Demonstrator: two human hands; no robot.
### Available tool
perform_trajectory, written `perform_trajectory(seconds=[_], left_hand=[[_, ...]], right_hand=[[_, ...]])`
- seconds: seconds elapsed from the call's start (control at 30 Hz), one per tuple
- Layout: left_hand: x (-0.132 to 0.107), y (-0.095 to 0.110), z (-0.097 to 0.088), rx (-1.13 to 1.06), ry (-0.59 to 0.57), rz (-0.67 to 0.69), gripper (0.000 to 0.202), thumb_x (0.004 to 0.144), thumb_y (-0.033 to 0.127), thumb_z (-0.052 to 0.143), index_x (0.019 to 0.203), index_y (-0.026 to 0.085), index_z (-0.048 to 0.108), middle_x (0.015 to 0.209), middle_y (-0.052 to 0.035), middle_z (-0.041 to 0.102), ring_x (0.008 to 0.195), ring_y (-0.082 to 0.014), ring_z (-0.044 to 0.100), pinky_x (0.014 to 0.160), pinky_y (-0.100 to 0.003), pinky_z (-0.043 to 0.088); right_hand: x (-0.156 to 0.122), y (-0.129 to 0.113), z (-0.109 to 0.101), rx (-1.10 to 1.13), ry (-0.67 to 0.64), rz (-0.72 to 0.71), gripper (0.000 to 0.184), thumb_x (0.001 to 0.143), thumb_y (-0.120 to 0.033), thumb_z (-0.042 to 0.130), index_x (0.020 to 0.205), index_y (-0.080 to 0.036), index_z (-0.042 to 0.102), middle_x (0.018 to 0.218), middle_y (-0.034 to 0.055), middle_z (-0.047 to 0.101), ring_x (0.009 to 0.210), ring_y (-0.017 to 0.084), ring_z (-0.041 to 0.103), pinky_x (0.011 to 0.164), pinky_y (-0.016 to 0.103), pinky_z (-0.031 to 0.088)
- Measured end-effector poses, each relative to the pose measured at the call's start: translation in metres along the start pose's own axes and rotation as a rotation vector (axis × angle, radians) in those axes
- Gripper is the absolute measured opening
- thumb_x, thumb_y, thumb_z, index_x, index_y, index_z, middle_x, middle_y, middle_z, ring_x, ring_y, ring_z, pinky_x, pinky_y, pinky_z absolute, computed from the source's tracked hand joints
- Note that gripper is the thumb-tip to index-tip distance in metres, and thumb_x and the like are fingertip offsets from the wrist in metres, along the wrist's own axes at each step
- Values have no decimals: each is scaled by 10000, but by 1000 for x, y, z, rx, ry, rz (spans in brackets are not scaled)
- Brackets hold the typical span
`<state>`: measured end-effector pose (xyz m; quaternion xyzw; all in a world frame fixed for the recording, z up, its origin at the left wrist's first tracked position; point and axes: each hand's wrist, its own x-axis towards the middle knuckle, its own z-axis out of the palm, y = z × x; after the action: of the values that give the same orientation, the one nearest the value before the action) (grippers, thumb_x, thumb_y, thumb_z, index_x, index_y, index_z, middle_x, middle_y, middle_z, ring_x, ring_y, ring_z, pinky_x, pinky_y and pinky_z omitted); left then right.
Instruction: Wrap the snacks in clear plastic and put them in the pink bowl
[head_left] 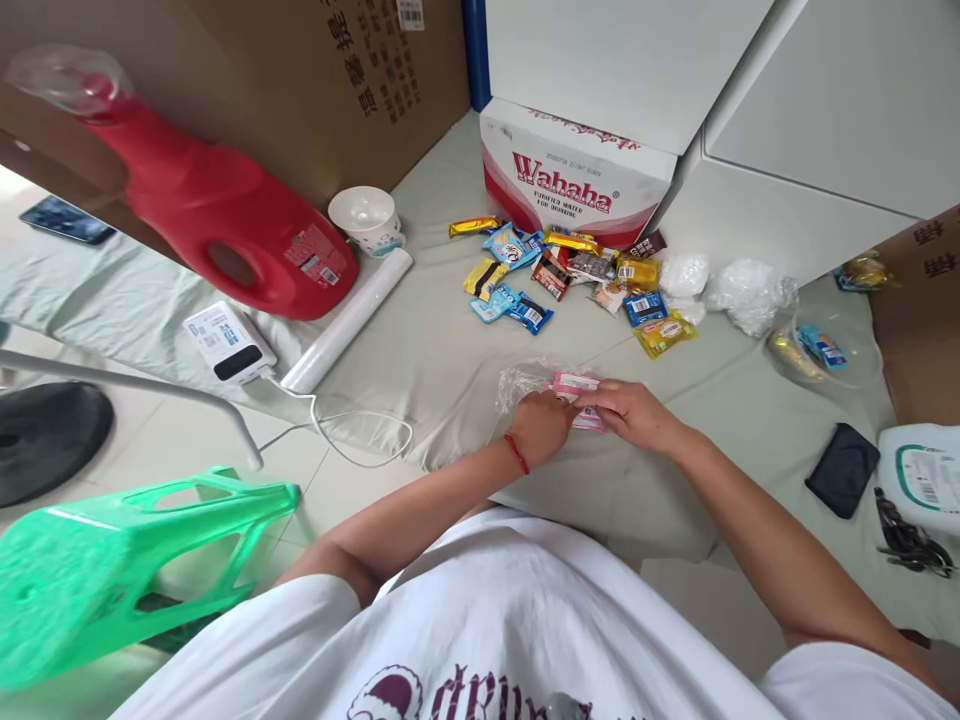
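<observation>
My left hand (541, 425) and my right hand (630, 410) meet over a grey-green cloth (450, 360) spread on the floor. Both hands are closed on a pink snack packet (576, 385) that sits at the mouth of a clear plastic bag (521, 380). The left hand, with a red string at the wrist, pinches the bag and the packet's left end. The right hand's fingers grip the packet's right side. A heap of several small snack packets (570, 275) lies just beyond my hands on the cloth.
A Wahaha water carton (577, 175) stands behind the heap. A red detergent jug (217, 215), a paper cup (365, 217), a white roll (345, 320) and a power bank (229, 345) lie left. Crumpled clear bags (742, 290), a dark pouch (844, 470) and keys (907, 540) lie right. A green stool (112, 570) lies near left.
</observation>
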<state>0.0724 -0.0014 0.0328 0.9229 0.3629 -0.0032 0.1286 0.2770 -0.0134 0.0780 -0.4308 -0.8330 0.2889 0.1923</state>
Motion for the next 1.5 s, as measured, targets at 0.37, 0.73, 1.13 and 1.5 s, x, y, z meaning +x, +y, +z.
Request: perform_trajectory(seconds=[0.37,0.73,1.13,1.5], left_hand=[[0,-1,5,15,54,-27,454,1001,139,488,1430,225,609,924,-101,766,967,-247,707,784,-349,482],[-5,-1,-3,-14,56,-19,389,989,133,507,1338,196,667,902,-108,761,964,-263,710,782,-354,477],[-32,-35,22,-518,410,-58,312,953,183,425,935,215,735,777,-39,697,768,-163,653,794,-310,514],[5,-60,-20,-379,40,-552,454,721,408,823,1099,196,688,1659,-158,341,1570,-451,139,1205,-674,207]], right_hand=[[46,60,-27,-189,-56,494,577,851,-561,683,1253,-148,694,1024,108,737,1047,292,630,917,367,479],[18,26,-2,-126,-99,154,366,978,-245,485,1197,-221,778,927,81,709,851,196,625,779,279,448],[-19,12,48,-323,-91,73,488,1025,-163,396,1437,-269,636,877,74,555,852,218,477,774,312,412],[-33,-11,51,-414,-57,115,486,1006,-214,471,1457,-326,614,944,96,512,896,238,419,796,344,387]])
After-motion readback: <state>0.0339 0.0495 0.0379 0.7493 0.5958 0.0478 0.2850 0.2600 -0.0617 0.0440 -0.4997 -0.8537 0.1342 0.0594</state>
